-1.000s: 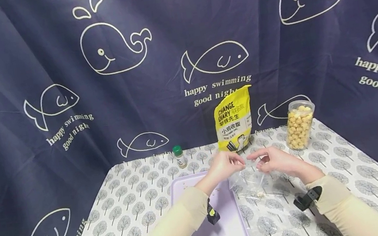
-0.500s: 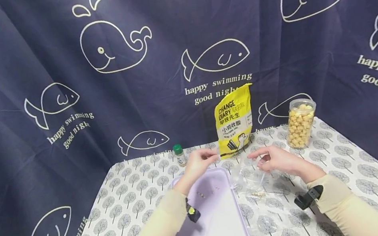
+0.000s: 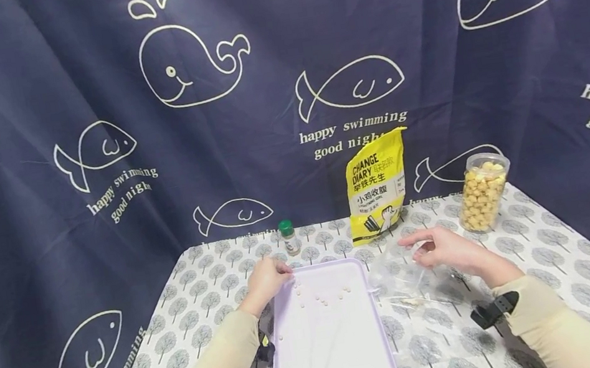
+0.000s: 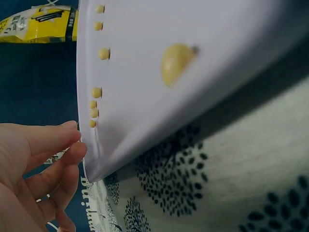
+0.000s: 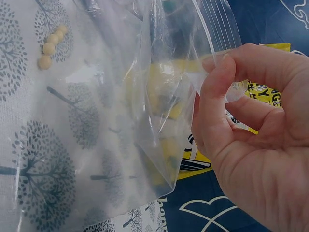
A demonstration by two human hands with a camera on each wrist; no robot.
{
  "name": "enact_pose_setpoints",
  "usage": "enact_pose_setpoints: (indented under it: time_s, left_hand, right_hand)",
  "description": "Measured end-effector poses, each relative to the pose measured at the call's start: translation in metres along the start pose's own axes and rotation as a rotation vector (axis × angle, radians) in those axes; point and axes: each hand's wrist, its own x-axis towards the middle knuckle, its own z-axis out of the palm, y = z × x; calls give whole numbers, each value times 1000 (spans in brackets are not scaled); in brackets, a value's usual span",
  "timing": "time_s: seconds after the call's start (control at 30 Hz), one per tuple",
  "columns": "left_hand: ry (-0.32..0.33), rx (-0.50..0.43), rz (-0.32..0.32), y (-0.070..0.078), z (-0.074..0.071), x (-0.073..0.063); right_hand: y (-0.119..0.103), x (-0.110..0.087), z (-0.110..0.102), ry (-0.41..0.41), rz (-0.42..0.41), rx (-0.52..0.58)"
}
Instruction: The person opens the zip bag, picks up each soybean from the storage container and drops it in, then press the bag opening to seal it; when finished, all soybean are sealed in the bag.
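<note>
A pale lilac tray [image 3: 380,316] lies at the middle of the table, with several soybeans [image 4: 104,53] scattered on it. My left hand [image 3: 268,281] is at the tray's far left corner. In the left wrist view its thumb and first finger are close together, fingertips right at the rim, with nothing visible between them. My right hand [image 5: 256,111] pinches the zip edge of a clear plastic zip bag [image 5: 116,145] between thumb and fingers, holding its mouth up. Inside the bag, low down, lie several soybeans [image 5: 49,49] in a short row.
Behind the bag stands a yellow snack pouch [image 3: 377,188]. At the back right is a clear jar [image 3: 482,195] of round yellow puffs. A small green-capped bottle [image 3: 289,238] stands behind the tray's far left corner. A dark curtain [image 3: 243,141] hangs behind the table.
My left hand has moved left from the bag's mouth, across the tray, to its far left corner. The right hand keeps holding the bag. The view has turned slightly left.
</note>
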Motion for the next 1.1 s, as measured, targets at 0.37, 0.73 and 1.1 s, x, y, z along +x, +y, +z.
enact_pose_setpoints:
  time_s: [0.37,0.73,1.1]
  left_hand:
    - [-36,81,34,1,7,7]
    - [-4,17,41,12,6,9]
    - [-83,-349,199,129,10,10]
  right_hand:
    - [-1,-1,-4,6,16,-16]
    - [-2,-1,-2,2,2,-23]
    - [-6,-3,3,10,-9,-31]
